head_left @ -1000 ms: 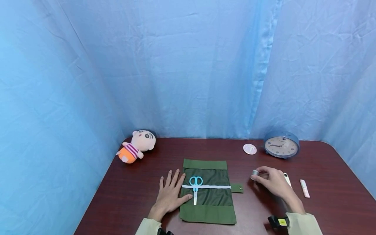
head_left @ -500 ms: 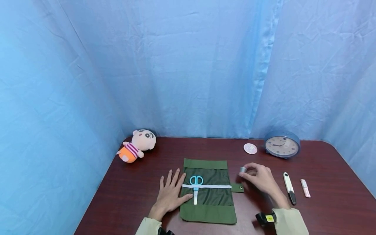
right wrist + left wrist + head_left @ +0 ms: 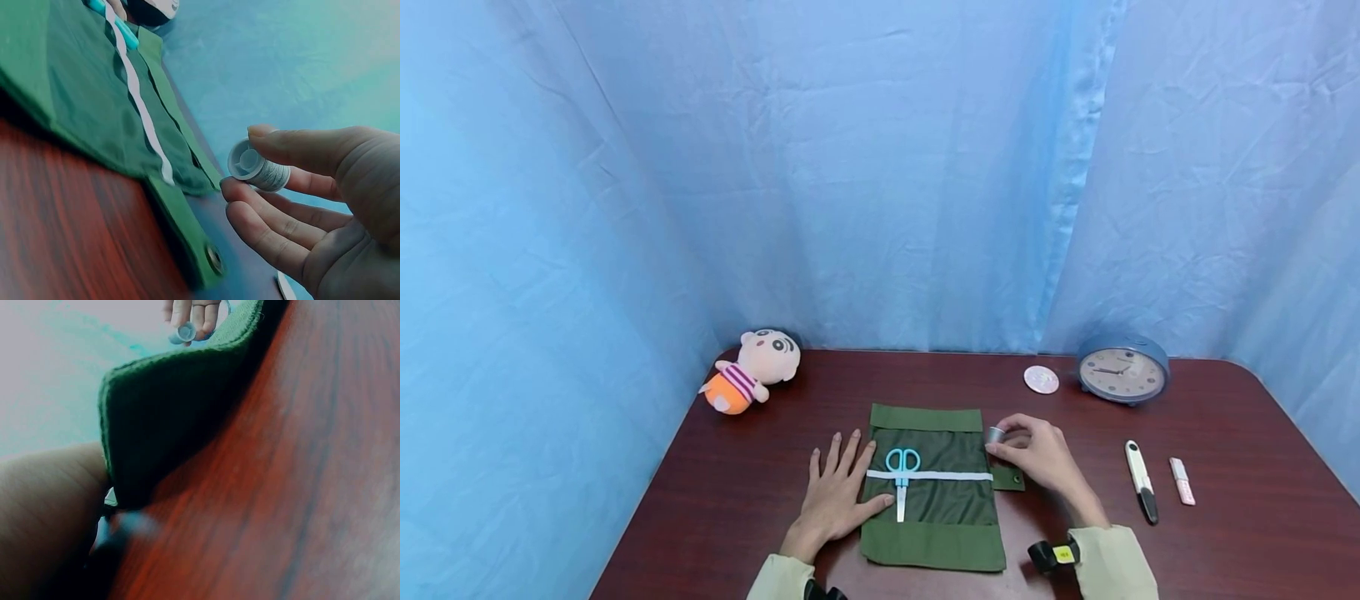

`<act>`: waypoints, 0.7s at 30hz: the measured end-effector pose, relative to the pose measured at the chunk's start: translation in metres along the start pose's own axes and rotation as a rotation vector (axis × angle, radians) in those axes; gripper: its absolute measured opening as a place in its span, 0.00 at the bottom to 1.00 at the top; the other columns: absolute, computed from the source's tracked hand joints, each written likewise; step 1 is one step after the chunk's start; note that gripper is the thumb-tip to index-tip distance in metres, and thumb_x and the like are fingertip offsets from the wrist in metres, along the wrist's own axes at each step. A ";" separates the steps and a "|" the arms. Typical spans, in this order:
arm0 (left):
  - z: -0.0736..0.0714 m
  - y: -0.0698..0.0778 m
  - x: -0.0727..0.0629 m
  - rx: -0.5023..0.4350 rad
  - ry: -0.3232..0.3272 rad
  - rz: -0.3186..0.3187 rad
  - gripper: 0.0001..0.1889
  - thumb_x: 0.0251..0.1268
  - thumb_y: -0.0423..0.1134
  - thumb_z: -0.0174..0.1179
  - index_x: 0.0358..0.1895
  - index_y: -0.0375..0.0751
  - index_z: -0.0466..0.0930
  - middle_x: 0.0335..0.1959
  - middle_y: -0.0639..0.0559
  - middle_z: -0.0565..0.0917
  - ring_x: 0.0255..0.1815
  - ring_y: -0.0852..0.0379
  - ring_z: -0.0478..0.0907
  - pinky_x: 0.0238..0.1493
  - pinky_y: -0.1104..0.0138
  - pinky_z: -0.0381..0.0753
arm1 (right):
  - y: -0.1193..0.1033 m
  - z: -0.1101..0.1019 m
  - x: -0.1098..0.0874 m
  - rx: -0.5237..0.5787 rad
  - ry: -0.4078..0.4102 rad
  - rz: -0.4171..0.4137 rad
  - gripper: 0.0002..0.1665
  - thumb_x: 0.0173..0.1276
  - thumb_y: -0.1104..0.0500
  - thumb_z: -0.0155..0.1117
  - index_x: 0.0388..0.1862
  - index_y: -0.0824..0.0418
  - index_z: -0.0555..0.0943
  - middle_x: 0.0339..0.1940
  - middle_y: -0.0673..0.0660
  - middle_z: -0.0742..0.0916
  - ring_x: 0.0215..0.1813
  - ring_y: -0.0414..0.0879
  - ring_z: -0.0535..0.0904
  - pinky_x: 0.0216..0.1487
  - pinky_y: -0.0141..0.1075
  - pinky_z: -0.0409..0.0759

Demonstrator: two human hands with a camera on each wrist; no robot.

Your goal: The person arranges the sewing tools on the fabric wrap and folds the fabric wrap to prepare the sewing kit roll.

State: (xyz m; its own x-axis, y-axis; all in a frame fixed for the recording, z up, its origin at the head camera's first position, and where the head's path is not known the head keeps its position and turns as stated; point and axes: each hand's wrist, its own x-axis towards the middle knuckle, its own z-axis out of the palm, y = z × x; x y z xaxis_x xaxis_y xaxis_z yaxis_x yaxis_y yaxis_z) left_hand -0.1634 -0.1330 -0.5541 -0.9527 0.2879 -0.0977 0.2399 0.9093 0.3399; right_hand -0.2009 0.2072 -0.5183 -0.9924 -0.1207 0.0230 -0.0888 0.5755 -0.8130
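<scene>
A spool of grey thread (image 3: 270, 175) is pinched between the thumb and fingers of my right hand (image 3: 1039, 454), beside the right edge of an unrolled green fabric pouch (image 3: 932, 546). My left hand (image 3: 835, 498) lies flat with fingers spread, its thumb over the pouch's left edge. Blue-handled scissors (image 3: 902, 479) are tucked under the white elastic band (image 3: 955, 477) across the pouch, blades toward me. The snap strap (image 3: 187, 234) sticks out from the pouch's right side, below the spool. In the left wrist view, a pouch corner (image 3: 169, 412) hides most of the surroundings.
To the right lie a white and black seam-ripper-like tool (image 3: 1141, 482) and a small white and pink stick (image 3: 1182, 481). A blue alarm clock (image 3: 1122, 371) and a pale round disc (image 3: 1041, 380) are at the back right. A plush doll (image 3: 751, 373) lies back left.
My right hand has carried the spool leftward to the pouch's right edge, uncovering the white and black tool. My left hand stays in place.
</scene>
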 end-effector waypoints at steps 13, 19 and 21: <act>-0.002 0.000 0.000 -0.015 -0.008 0.004 0.47 0.64 0.75 0.48 0.81 0.55 0.51 0.85 0.47 0.47 0.85 0.37 0.40 0.77 0.33 0.41 | -0.010 0.026 0.005 0.076 -0.062 -0.028 0.18 0.56 0.58 0.79 0.40 0.63 0.81 0.33 0.57 0.91 0.34 0.38 0.88 0.34 0.30 0.82; -0.003 0.001 -0.001 -0.025 -0.013 0.003 0.47 0.64 0.74 0.50 0.81 0.54 0.52 0.84 0.47 0.48 0.85 0.37 0.41 0.77 0.33 0.42 | -0.015 0.033 0.006 0.091 -0.071 -0.036 0.17 0.55 0.59 0.79 0.37 0.62 0.80 0.34 0.57 0.90 0.34 0.39 0.87 0.33 0.30 0.82; -0.004 0.001 -0.001 -0.027 -0.016 0.002 0.47 0.64 0.74 0.50 0.81 0.54 0.51 0.84 0.47 0.48 0.85 0.37 0.40 0.77 0.33 0.41 | -0.016 0.035 0.006 0.092 -0.073 -0.045 0.16 0.56 0.60 0.79 0.37 0.62 0.79 0.34 0.57 0.90 0.34 0.39 0.87 0.33 0.30 0.82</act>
State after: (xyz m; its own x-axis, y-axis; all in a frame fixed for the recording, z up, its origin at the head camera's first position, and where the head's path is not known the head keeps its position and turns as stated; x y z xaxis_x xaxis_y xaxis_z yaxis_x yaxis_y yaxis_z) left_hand -0.1631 -0.1329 -0.5502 -0.9489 0.2949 -0.1123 0.2366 0.9003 0.3654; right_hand -0.2021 0.1693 -0.5253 -0.9784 -0.2055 0.0211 -0.1220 0.4921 -0.8620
